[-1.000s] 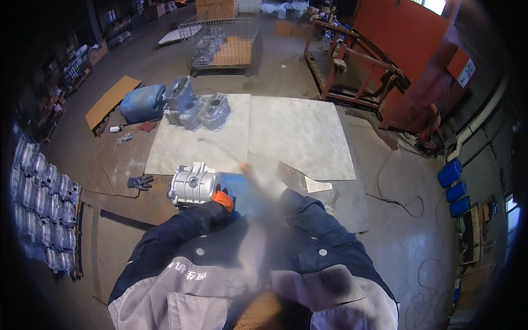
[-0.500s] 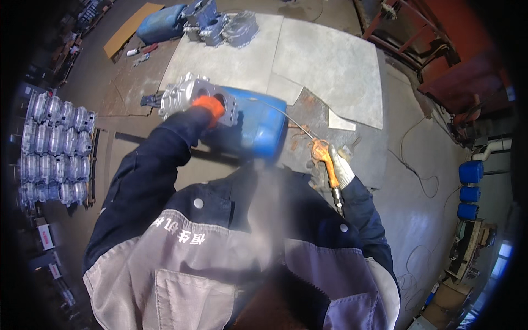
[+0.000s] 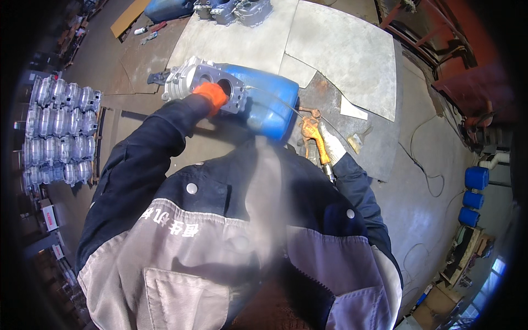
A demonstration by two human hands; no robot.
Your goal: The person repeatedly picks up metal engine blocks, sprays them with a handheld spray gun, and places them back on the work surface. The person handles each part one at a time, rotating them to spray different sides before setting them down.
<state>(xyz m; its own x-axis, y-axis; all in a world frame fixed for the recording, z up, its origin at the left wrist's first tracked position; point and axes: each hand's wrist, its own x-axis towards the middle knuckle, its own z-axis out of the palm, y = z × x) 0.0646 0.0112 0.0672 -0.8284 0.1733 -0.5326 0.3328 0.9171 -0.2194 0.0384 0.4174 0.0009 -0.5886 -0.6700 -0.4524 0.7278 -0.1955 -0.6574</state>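
A silver-grey metal casting (image 3: 180,87), with round bores in its flat face and ribs along its left side, lies on a blue plastic drum (image 3: 269,107). My left hand (image 3: 212,97), in an orange glove, is closed on the casting at its bores; the fingertips are hidden inside. In a white glove, my right hand (image 3: 331,144) is wrapped round an orange air blow gun (image 3: 314,138). The gun's long thin nozzle reaches left across the drum, its tip close to the casting's right edge. Whether the tip touches is unclear.
Several grey castings (image 3: 253,12) stand on the metal sheets (image 3: 341,52) ahead. Stacked castings (image 3: 58,135) fill a pallet at left. A rusty tool (image 3: 309,111) lies beside the gun. Hose loops (image 3: 434,184) cross the floor at right, near several blue containers (image 3: 476,178).
My right hand has moved the blow gun left and forward, bringing its nozzle tip up to the casting's edge. My left hand keeps its hold. The whole view has shifted slightly.
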